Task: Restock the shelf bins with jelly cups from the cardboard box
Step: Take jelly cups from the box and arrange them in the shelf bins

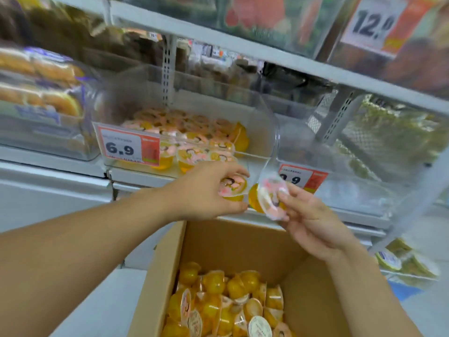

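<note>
Bin (pixel 272 132) at 12 o'clock part-filled, box (pixel 170 263) at 6 o'clock well stocked; I log left hand (pixel 206 190) gripping one cup (pixel 233 188), right hand (pixel 313 220) pinching another (pixel 271 198), much left.

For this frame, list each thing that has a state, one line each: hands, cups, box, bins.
left hand: holds a jelly cup, its grip curled round it, just in front of the bin.
right hand: pinches a second jelly cup, tilted, lid towards the camera.
cardboard box: open, still holding many cups.
shelf bin: clear, partly filled with cups.
bin to the right: contents unclear.
</note>
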